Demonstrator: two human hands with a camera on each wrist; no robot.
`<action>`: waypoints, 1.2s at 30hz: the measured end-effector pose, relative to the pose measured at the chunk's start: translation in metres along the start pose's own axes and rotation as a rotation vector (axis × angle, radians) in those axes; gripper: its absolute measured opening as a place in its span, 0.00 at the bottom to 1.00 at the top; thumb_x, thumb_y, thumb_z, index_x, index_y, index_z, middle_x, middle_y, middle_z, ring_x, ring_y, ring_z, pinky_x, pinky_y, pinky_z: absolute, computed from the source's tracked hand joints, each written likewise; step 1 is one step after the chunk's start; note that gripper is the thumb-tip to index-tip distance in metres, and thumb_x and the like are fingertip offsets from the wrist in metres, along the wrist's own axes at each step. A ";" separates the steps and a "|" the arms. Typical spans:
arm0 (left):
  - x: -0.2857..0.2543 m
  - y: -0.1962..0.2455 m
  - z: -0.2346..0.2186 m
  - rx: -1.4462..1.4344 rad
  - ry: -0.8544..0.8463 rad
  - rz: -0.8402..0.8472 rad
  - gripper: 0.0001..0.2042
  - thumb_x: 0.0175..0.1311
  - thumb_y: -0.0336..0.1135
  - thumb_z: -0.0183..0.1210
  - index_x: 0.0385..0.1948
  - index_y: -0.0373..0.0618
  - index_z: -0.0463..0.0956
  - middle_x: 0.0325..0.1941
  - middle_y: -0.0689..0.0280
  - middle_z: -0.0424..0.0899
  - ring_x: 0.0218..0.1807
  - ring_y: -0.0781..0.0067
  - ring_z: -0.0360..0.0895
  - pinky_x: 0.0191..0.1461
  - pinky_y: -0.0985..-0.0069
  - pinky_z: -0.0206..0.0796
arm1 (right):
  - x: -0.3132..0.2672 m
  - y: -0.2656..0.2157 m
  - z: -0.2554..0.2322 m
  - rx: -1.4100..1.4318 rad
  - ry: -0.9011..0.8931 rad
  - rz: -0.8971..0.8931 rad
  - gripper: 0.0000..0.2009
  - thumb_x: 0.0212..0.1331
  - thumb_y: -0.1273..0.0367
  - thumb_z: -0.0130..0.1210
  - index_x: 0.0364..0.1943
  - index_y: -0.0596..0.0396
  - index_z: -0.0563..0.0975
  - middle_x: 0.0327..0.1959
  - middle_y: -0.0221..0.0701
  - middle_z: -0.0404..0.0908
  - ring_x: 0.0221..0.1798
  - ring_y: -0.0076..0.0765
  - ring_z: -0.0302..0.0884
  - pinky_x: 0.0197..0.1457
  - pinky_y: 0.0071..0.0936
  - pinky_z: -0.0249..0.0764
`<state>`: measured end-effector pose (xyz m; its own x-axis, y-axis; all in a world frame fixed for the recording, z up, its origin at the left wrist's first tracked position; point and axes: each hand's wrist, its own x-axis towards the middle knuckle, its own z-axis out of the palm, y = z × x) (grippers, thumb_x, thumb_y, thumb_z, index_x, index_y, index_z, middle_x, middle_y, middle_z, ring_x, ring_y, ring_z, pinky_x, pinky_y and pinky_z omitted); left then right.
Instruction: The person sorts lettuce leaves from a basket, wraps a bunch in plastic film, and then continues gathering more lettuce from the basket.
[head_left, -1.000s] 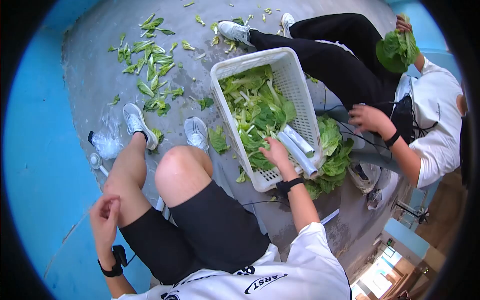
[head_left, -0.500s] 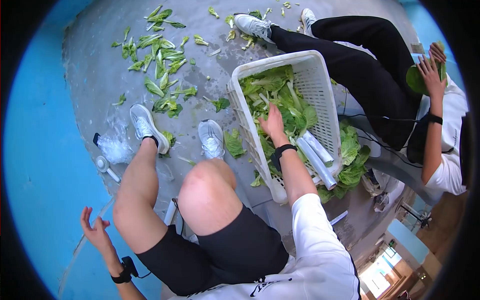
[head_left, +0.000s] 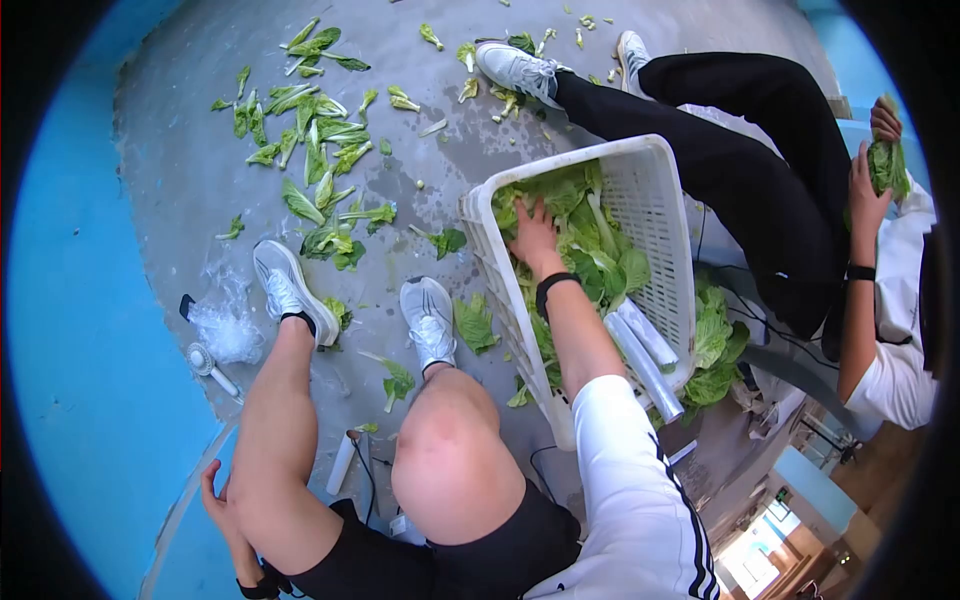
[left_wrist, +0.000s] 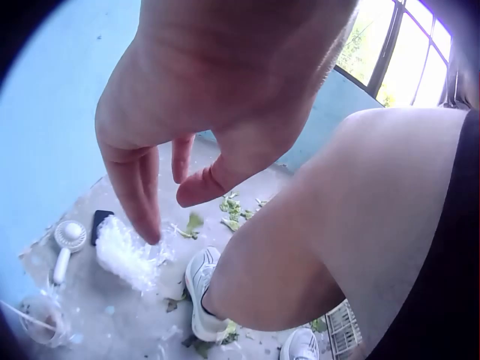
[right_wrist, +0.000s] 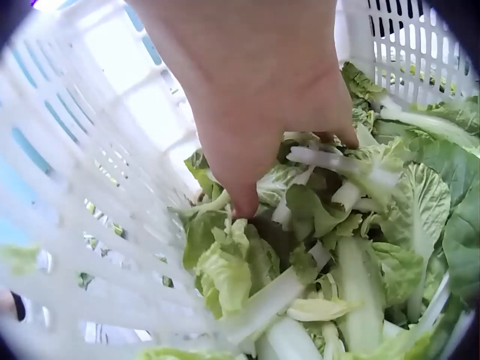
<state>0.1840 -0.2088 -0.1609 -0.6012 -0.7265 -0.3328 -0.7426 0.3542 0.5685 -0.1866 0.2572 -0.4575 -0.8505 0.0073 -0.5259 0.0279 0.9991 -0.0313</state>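
Observation:
In the head view a white plastic basket (head_left: 650, 215) holds green leaves (head_left: 600, 265) and two rolls of clear film (head_left: 645, 365). My right hand (head_left: 537, 240) reaches into its far left part, fingers spread on the leaves. The right wrist view has the thumb and fingers of that hand (right_wrist: 262, 112) pressed down among leaves and white stalks (right_wrist: 360, 292), fingertips hidden. My left hand (head_left: 228, 520) is beside my left knee; up close in the left wrist view, the hand (left_wrist: 217, 90) hangs with fingers loosely bent, holding nothing.
Loose leaves (head_left: 322, 130) lie scattered over the grey floor. Left of my shoes are a crumpled plastic bag (head_left: 228, 328) and a small white fan (head_left: 203, 360). Another person in black trousers (head_left: 740, 190) sits at the right, holding a leafy bundle (head_left: 888, 168). More leaves (head_left: 715, 345) lie beyond the basket.
My right hand has moved from near the film rolls to the far left part of the basket. My left hand has dropped lower beside the leg. The other person's hands have come together at the greens.

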 end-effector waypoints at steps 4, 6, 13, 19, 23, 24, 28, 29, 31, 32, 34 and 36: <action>-0.006 0.035 0.015 -0.024 -0.078 -0.177 0.26 0.56 0.28 0.59 0.59 0.41 0.63 0.47 0.52 0.77 0.40 0.71 0.78 0.43 0.75 0.68 | -0.012 0.005 0.020 -0.049 0.273 -0.073 0.25 0.49 0.74 0.55 0.55 0.45 0.67 0.52 0.42 0.69 0.49 0.53 0.73 0.47 0.45 0.74; -0.007 0.048 0.023 -0.031 -0.043 -0.153 0.25 0.58 0.30 0.57 0.59 0.43 0.63 0.45 0.53 0.78 0.37 0.73 0.78 0.39 0.78 0.67 | -0.014 0.015 0.017 0.023 0.243 -0.098 0.24 0.49 0.74 0.56 0.54 0.46 0.68 0.50 0.42 0.71 0.47 0.53 0.74 0.47 0.45 0.74; -0.002 0.055 0.028 -0.098 -0.113 -0.114 0.18 0.59 0.31 0.53 0.52 0.39 0.68 0.41 0.58 0.79 0.43 0.73 0.76 0.48 0.76 0.66 | -0.080 0.070 -0.030 0.284 0.149 -0.212 0.21 0.46 0.70 0.61 0.48 0.51 0.72 0.40 0.44 0.78 0.46 0.54 0.76 0.47 0.45 0.73; -0.007 0.053 0.026 -0.016 -0.193 -0.029 0.14 0.60 0.31 0.52 0.46 0.36 0.72 0.41 0.60 0.80 0.43 0.73 0.74 0.50 0.75 0.65 | -0.160 0.094 -0.057 0.063 -0.411 -0.132 0.36 0.40 0.46 0.66 0.55 0.46 0.74 0.47 0.42 0.80 0.51 0.50 0.77 0.54 0.43 0.72; -0.006 0.050 0.024 -0.025 -0.211 -0.001 0.13 0.60 0.31 0.52 0.45 0.36 0.72 0.41 0.60 0.80 0.43 0.73 0.74 0.50 0.75 0.65 | -0.160 0.092 -0.071 0.166 -0.473 -0.029 0.39 0.40 0.35 0.58 0.52 0.48 0.77 0.44 0.41 0.82 0.49 0.48 0.79 0.53 0.41 0.73; -0.005 0.047 0.024 -0.022 -0.212 0.003 0.13 0.61 0.31 0.52 0.45 0.36 0.72 0.41 0.60 0.80 0.43 0.73 0.74 0.50 0.75 0.65 | -0.154 0.090 -0.070 0.205 -0.388 0.022 0.38 0.42 0.36 0.58 0.51 0.51 0.77 0.42 0.41 0.82 0.48 0.48 0.79 0.52 0.41 0.74; -0.003 0.046 0.022 -0.022 -0.211 0.019 0.13 0.61 0.31 0.52 0.45 0.35 0.73 0.41 0.60 0.80 0.43 0.73 0.74 0.50 0.75 0.65 | -0.115 0.085 -0.033 0.331 0.062 0.050 0.29 0.50 0.48 0.61 0.49 0.57 0.76 0.40 0.41 0.82 0.44 0.47 0.80 0.48 0.38 0.74; -0.002 0.045 0.022 -0.023 -0.209 0.020 0.13 0.61 0.31 0.52 0.45 0.35 0.73 0.41 0.60 0.80 0.43 0.73 0.74 0.50 0.75 0.65 | -0.101 0.083 -0.021 0.321 0.294 -0.010 0.27 0.51 0.52 0.62 0.49 0.57 0.76 0.41 0.41 0.82 0.42 0.45 0.81 0.46 0.36 0.75; 0.000 0.042 0.024 -0.018 -0.202 0.014 0.13 0.61 0.31 0.52 0.45 0.35 0.73 0.41 0.61 0.80 0.43 0.73 0.74 0.50 0.75 0.65 | -0.071 0.068 -0.010 0.532 0.302 0.051 0.27 0.50 0.53 0.63 0.49 0.57 0.75 0.43 0.43 0.81 0.45 0.47 0.79 0.49 0.36 0.74; 0.001 0.040 0.024 -0.014 -0.199 0.010 0.13 0.61 0.31 0.52 0.45 0.35 0.73 0.41 0.61 0.80 0.43 0.73 0.74 0.50 0.75 0.65 | -0.056 0.059 -0.004 0.743 0.297 0.114 0.27 0.49 0.55 0.64 0.50 0.58 0.75 0.45 0.45 0.79 0.49 0.49 0.77 0.52 0.37 0.72; 0.001 0.038 0.026 -0.002 -0.186 -0.016 0.13 0.61 0.31 0.52 0.45 0.35 0.73 0.41 0.61 0.80 0.43 0.73 0.74 0.50 0.75 0.65 | -0.011 0.046 0.028 0.865 0.319 0.208 0.29 0.48 0.54 0.65 0.50 0.59 0.74 0.46 0.46 0.79 0.49 0.49 0.77 0.53 0.37 0.72; 0.002 0.036 0.030 0.007 -0.182 -0.031 0.13 0.61 0.31 0.52 0.44 0.35 0.73 0.41 0.61 0.80 0.43 0.73 0.74 0.50 0.75 0.65 | 0.025 0.039 0.041 0.985 0.337 0.310 0.31 0.46 0.54 0.66 0.51 0.60 0.73 0.46 0.47 0.79 0.50 0.49 0.77 0.53 0.38 0.72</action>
<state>0.1468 -0.1803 -0.1636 -0.6212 -0.6186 -0.4811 -0.7632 0.3382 0.5505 -0.1847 0.2950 -0.5068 -0.8300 0.4147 -0.3730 0.5479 0.4805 -0.6848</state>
